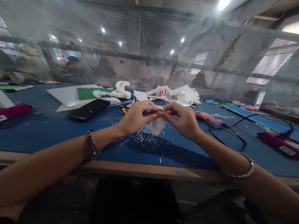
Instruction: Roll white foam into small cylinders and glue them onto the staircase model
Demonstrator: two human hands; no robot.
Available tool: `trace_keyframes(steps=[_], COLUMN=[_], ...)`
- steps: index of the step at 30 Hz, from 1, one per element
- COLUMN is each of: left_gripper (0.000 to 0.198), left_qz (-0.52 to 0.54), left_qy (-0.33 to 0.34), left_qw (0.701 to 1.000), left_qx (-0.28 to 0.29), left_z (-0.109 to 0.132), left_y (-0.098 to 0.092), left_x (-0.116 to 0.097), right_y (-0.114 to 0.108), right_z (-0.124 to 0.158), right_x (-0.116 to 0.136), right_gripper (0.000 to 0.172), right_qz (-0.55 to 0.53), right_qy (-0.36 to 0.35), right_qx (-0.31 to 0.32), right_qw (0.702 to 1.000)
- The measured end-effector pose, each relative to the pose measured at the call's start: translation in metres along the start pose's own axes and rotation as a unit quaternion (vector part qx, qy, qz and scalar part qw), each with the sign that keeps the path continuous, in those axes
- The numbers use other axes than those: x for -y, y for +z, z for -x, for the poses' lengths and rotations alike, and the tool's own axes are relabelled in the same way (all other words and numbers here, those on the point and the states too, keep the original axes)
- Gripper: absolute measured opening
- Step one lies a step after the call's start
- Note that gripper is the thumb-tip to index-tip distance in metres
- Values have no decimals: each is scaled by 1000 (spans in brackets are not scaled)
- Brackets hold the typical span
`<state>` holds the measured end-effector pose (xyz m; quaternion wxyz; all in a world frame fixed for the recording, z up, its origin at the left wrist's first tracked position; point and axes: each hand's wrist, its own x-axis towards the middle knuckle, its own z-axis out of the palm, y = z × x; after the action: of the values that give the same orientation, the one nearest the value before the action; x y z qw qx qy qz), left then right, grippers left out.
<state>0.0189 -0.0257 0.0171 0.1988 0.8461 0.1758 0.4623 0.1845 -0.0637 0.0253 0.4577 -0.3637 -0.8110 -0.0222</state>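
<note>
My left hand (138, 115) and my right hand (181, 119) meet at their fingertips above the blue table. Both are closed in a pinch on a small white piece of paper (158, 125), which hangs down between them. Its upper edge is hidden by my fingers. White scraps (149, 137) lie scattered on the table beneath. Just behind my left hand, a yellow-handled tool (124, 110) is partly covered.
Left of my hands lies a black phone (89, 109), with white and green sheets (87, 93) behind. White paper pieces (184, 94) are piled at the back. A pink glue gun (211, 118) with a black cord lies right, near a purple power strip (280, 144).
</note>
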Motion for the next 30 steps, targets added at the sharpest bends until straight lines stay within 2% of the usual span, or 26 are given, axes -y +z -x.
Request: trace_keyframes(steps=[11, 18, 24, 27, 30], left_gripper=[17, 13, 15, 19, 32], left_qz=[20, 108, 98, 120, 171], left_qy=[44, 20, 15, 3, -16], left_qw=[999, 994, 995, 993, 985], left_qx=[0, -10, -18, -7, -13], left_z=[-3, -1, 0, 1, 1], left_y=[-4, -1, 1, 2, 2], left_x=[7, 9, 7, 7, 5], right_y=[-5, -3, 2, 4, 4], right_z=[-3, -4, -3, -3, -3], right_x=[0, 2, 0, -1, 2], right_gripper=[3, 6, 12, 13, 8], right_qz=[-70, -139, -176, -196, -213], right_qy=[27, 57, 95, 111, 124], right_qx=[28, 14, 14, 18, 22], right_qw=[997, 989, 980, 974, 969])
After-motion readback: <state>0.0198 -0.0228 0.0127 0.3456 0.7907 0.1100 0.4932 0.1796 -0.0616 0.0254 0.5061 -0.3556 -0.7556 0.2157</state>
